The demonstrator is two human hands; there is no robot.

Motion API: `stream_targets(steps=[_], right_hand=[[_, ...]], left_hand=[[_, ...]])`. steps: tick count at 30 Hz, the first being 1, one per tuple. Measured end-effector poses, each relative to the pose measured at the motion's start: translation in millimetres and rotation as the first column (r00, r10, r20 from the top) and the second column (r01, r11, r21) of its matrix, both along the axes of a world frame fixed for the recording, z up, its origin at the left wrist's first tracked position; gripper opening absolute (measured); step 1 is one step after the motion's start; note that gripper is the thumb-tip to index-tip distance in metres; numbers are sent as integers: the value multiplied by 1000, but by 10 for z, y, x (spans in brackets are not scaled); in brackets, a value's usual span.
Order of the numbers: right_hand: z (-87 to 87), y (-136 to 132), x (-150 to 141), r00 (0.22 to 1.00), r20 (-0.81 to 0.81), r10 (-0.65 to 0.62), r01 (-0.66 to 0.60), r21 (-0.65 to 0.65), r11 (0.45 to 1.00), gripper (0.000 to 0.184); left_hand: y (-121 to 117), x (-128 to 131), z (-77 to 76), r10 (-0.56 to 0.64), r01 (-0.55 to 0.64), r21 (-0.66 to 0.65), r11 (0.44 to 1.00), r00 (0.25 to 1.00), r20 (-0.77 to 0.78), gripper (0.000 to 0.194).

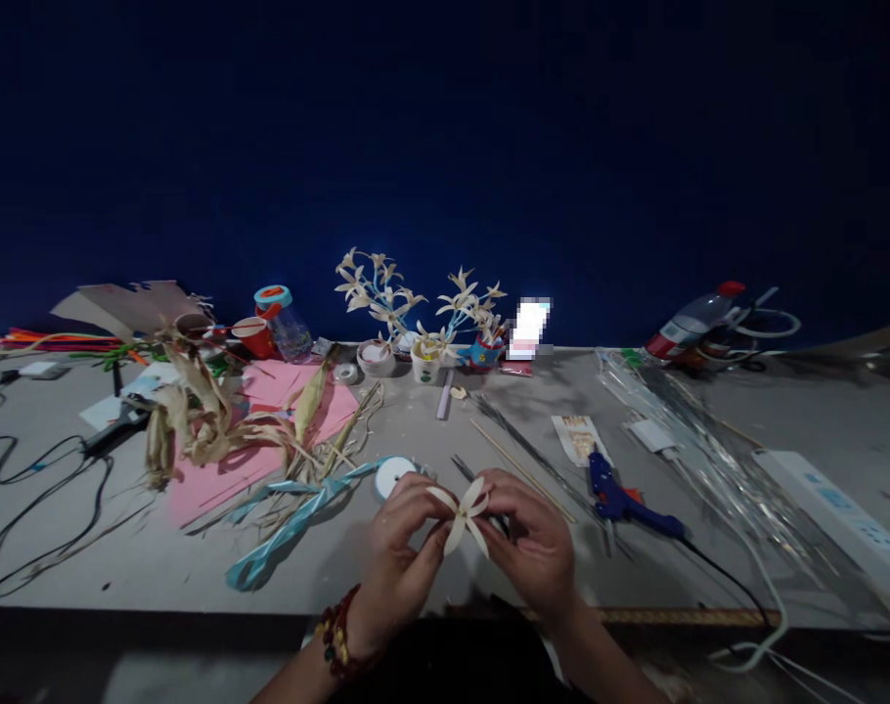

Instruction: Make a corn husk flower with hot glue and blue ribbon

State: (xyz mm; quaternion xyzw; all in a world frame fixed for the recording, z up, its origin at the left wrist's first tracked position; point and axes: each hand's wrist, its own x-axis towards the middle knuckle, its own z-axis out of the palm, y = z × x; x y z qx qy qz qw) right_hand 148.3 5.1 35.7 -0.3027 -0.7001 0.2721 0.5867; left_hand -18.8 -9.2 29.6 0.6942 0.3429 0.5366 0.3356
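A cream-coloured flower (463,518) with several narrow petals is held between my two hands, over the front part of the table. My left hand (410,533), with a beaded bracelet at the wrist, pinches a petal on the left. On the other side, my right hand (531,538) grips the right petals between thumb and fingers. Just behind my left hand lies a white spool (395,476), partly covered by the fingers. Dark scissors-like blades (463,468) poke out behind the flower, their other end hidden by my right hand.
Similar flowers on stems (386,293) stand in cups at the back. Dried husks (217,420) and pink paper (196,484) lie left, with a blue ribbon (290,538). To the right are a blue glue gun (625,504), wires (533,450), a bottle (690,323) and a power strip (841,518).
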Motion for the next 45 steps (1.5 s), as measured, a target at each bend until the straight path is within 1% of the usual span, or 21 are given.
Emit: stream_targets(steps=[3,6,8,13,17,23,28,31,34,36,38,40,42,45], right_hand=[[-18,-6,3,1000,-21,11,-12,-43,999,16],[-36,-17,9,999,-39,35,-39,-94,995,15],[-40,-24,12,999,-37,26,-30,-119,992,15],[-48,-31,-2,999,-40,-21,14,-159,987,10],[-53,-36,-24,999,-36,-22,16,-176,984,8],[-40,-37,-32,999,-6,-52,50,-172,984,4],[-29,-23,-35,999,-21,-37,33,-172,985,3],[-22,-16,-30,999,-50,3,-14,-221,975,2],[-29,-6,-15,996,-80,42,-64,-297,953,8],[-41,6,-5,990,-115,81,-117,-351,929,14],[-51,24,4,971,-194,139,-210,-421,882,22],[-51,44,13,943,-286,171,-301,-513,804,29],[-39,60,25,920,-352,171,-363,-604,710,35],[-5,71,54,883,-431,187,-452,-672,587,39]], left_hand=[[4,16,-36,-2,5,-86,996,999,43,9],[7,41,-62,-1,28,-202,979,991,133,15],[5,56,-64,-3,53,-264,963,983,186,19],[-16,75,-68,-9,112,-352,929,960,280,16],[-27,80,-73,1,121,-368,922,949,316,17],[-29,79,-56,4,113,-363,925,952,305,20],[-24,81,-54,-13,132,-352,927,947,321,18],[-20,87,-55,-11,136,-366,920,946,325,18],[-22,89,-52,-3,129,-381,915,949,314,20],[-25,86,-49,-3,127,-392,911,953,302,22],[-30,81,-47,-5,127,-410,903,959,285,25],[-34,76,-50,-6,127,-433,892,963,270,27],[-37,72,-62,-1,126,-460,879,965,263,28],[-36,68,-107,-2,148,-495,856,959,282,26]])
